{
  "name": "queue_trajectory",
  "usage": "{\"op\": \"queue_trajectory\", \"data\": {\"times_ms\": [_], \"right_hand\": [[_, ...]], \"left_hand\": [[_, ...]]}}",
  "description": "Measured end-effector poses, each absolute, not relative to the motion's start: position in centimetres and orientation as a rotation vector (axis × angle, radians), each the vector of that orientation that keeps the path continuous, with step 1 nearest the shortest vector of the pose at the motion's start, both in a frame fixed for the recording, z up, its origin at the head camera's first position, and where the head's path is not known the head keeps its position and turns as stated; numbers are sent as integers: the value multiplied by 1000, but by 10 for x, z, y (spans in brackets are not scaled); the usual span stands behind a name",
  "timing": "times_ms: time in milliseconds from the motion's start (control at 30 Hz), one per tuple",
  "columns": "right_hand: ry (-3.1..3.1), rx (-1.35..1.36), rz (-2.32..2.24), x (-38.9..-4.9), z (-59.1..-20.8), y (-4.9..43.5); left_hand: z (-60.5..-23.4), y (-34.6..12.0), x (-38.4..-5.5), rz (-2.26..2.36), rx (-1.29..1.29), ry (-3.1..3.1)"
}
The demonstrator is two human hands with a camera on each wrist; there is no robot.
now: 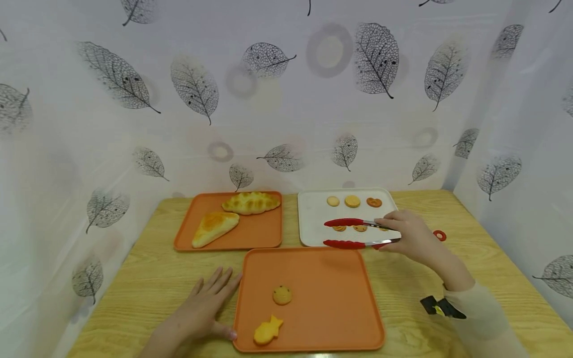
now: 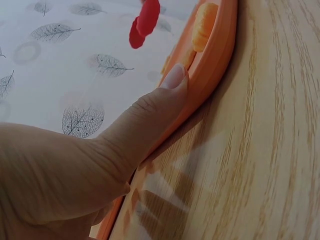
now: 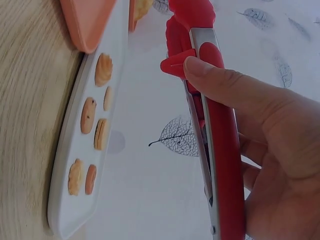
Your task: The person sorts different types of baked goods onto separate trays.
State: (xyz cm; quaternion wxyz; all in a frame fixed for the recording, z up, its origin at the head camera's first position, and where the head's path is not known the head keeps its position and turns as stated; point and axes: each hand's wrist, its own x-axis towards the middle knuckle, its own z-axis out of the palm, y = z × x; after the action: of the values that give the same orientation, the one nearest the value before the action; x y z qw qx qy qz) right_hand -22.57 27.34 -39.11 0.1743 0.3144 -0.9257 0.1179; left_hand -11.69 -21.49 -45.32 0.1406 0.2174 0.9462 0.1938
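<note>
My right hand (image 1: 416, 238) grips a pair of red-and-silver tongs (image 1: 346, 223) over the near part of a white tray (image 1: 313, 209). The red tips of the tongs are apart, with nothing seen between them. In the right wrist view the thumb lies along the red handle. Several cookies, among them a pretzel-shaped one (image 1: 374, 202), lie in two rows on the white tray. My left hand (image 1: 197, 313), fingers extended, touches the left edge of the front orange tray (image 1: 331, 298) with its thumb (image 2: 160, 102). This tray bears a round speckled cookie (image 1: 282, 295) and a yellow fish-shaped cookie (image 1: 267, 331).
Behind and to the left, another orange tray (image 1: 259, 233) carries a braided bread (image 1: 250, 203) and a triangular bread (image 1: 215, 228). A small red ring (image 1: 440, 235) shows beyond the right wrist. Leaf-printed curtains (image 1: 286, 109) enclose the wooden table (image 1: 147, 268) at its back and sides.
</note>
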Motion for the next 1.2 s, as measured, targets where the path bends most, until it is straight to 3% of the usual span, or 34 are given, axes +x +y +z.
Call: {"op": "queue_trajectory", "data": {"times_ms": [533,1200], "right_hand": [[-2445,1180,321,-205,-405,220],[-2703,1277,421,-194,-423,184]], "left_hand": [[-453,-215,-118,549,623,2739],[-452,-215,-116,558,638,2743]]}}
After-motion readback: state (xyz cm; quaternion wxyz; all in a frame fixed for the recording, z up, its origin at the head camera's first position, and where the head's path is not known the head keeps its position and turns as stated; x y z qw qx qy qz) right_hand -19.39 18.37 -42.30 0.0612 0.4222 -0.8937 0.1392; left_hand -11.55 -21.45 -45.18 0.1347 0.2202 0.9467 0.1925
